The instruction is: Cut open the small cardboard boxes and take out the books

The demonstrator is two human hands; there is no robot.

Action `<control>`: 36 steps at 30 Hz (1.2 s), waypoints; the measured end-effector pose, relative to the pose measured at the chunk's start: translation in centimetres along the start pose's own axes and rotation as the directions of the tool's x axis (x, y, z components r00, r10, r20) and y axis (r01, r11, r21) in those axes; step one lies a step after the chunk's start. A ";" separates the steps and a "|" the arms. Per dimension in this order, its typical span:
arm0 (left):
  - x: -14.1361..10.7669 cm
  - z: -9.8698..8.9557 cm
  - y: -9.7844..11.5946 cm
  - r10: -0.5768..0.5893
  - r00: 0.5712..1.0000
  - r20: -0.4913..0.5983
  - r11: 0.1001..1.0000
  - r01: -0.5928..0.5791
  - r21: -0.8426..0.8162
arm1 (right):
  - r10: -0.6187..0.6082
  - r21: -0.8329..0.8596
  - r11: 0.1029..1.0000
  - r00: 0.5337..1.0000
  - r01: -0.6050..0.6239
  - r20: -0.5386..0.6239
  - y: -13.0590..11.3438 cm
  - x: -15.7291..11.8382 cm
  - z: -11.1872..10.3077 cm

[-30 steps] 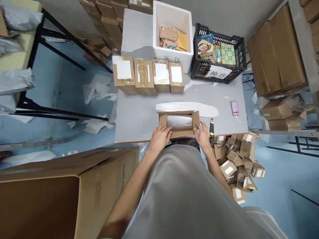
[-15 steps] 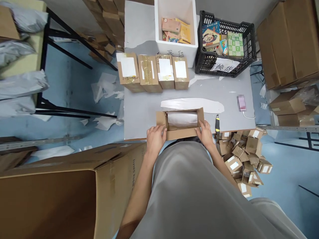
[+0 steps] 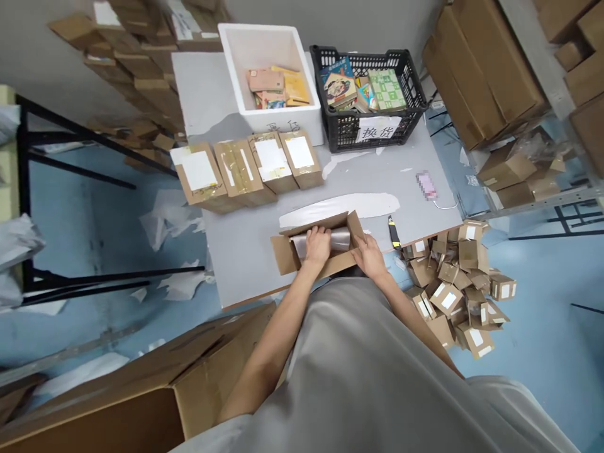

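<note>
An open cardboard box point(image 3: 284, 255) lies at the table's front edge, with a shiny plastic-wrapped roll point(image 3: 340, 240) inside. My left hand point(image 3: 318, 246) reaches into the box from the front, its fingers curled over the roll; the fingertips are partly hidden. At the box's right end, my right hand point(image 3: 370, 256) grips the cardboard wall, thumb and fingers on either side of its edge. Behind the box is a flat white sheet point(image 3: 340, 207). A yellow and black cutter point(image 3: 393, 231) rests to the right of my right hand.
Several taped boxes point(image 3: 240, 176) stand behind left on the table point(image 3: 245, 270). Farther back are a white foam bin point(image 3: 287, 123) and a black crate point(image 3: 372, 135) with books. A phone point(image 3: 426, 185) lies at right. Small boxes point(image 3: 448, 299) are heaped on the floor; a large carton point(image 3: 226, 377) stands front left.
My left hand has left the box's left front corner and moved inside onto the roll. My right hand stays at the right end. The view has turned and the box appears tilted.
</note>
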State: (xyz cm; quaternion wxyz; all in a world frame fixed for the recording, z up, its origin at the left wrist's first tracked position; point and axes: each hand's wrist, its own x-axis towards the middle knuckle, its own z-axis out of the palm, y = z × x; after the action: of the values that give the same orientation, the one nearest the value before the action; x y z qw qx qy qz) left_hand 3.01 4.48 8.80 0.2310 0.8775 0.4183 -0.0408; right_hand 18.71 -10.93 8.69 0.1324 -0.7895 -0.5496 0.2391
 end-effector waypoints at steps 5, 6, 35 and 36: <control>-1.5 -0.4 -0.7 0.054 0.997 -0.063 0.998 -0.054 -0.010 | 0.010 0.070 0.997 1.000 -0.008 -0.029 0.2 0.1 0.3; -2.0 -0.9 -0.8 0.056 0.996 -0.076 0.998 -0.057 -0.010 | 0.007 0.091 0.996 0.999 -0.003 -0.037 0.2 0.2 0.3; -10.6 -9.9 -0.3 -0.461 0.886 0.048 -0.238 -0.072 -0.969 | -0.053 0.913 0.401 0.994 -0.069 0.098 -10.4 2.4 -9.9; -10.5 -9.6 -0.2 -0.443 0.895 0.047 -0.228 -0.062 -0.972 | -0.040 0.917 0.383 0.989 -0.114 0.139 -10.3 2.2 -9.9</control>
State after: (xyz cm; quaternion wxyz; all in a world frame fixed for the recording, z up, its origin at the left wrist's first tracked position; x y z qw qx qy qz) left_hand -5.06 1.31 20.08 0.7364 0.2883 0.4595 0.4043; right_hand 16.25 -4.65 21.49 0.5045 -0.5764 -0.3143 0.5607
